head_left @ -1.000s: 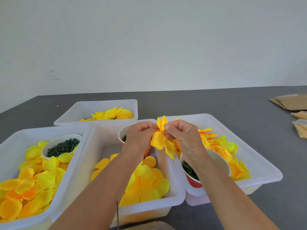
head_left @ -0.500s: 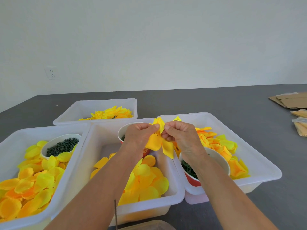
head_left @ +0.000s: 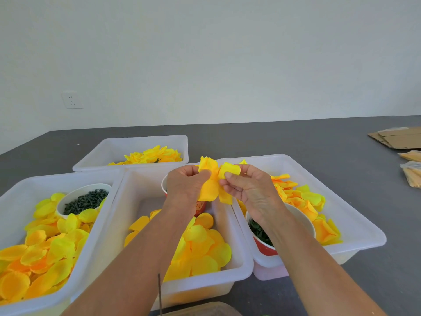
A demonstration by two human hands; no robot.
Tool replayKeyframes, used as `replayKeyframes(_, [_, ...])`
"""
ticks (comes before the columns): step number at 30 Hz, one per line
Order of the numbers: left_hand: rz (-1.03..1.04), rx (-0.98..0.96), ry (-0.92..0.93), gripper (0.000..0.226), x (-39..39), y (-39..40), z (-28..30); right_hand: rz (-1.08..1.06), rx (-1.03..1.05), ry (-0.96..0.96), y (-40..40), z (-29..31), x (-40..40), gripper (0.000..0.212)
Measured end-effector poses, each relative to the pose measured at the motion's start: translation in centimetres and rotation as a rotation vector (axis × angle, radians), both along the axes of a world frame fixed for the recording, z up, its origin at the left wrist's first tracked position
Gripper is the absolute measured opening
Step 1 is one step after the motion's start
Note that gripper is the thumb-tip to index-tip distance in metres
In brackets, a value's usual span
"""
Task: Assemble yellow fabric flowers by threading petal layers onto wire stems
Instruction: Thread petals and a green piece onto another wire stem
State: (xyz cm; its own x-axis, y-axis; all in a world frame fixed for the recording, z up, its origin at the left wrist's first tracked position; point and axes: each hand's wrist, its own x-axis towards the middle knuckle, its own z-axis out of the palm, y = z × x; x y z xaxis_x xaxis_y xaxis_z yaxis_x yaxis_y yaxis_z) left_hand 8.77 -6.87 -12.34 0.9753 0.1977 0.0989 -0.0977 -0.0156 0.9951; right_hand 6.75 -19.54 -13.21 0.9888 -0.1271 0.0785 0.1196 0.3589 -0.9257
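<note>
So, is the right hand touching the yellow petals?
Touching. The head view shows the right hand pinching the petals between thumb and fingers, with the left hand holding them too.

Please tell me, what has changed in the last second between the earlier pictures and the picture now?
Both hands lifted the yellow petal piece a little and spread it: the left hand and right hand keep their grip, now slightly further apart, with the top petals opened out. The white bins, loose petals and cups stayed as they were.
</note>
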Motion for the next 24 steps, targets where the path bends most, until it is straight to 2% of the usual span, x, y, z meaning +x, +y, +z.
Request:
replayKeyframes(6, [0.021, -0.181, 0.038, 0.021, 0.11, 0.33, 0.28, -0.134, -0.203, -0.006, 0.00, -0.34, 0.16, 0.008])
replayKeyframes(10, [0.049, -0.182, 0.039, 0.022, 0.19, 0.24, 0.15, -0.242, -0.253, -0.029, -0.15, -0.37, 0.30, 0.011])
replayKeyframes(16, [0.041, -0.212, 0.045, 0.019, 0.07, 0.03, 0.09, -0.367, -0.226, -0.039, -0.41, -0.54, 0.65, 0.022])
replayKeyframes(24, [-0.016, -0.316, 0.018, 0.024, -0.25, -0.27, 0.20, -0.355, -0.145, -0.083, -0.34, -0.54, 0.75, 0.012])
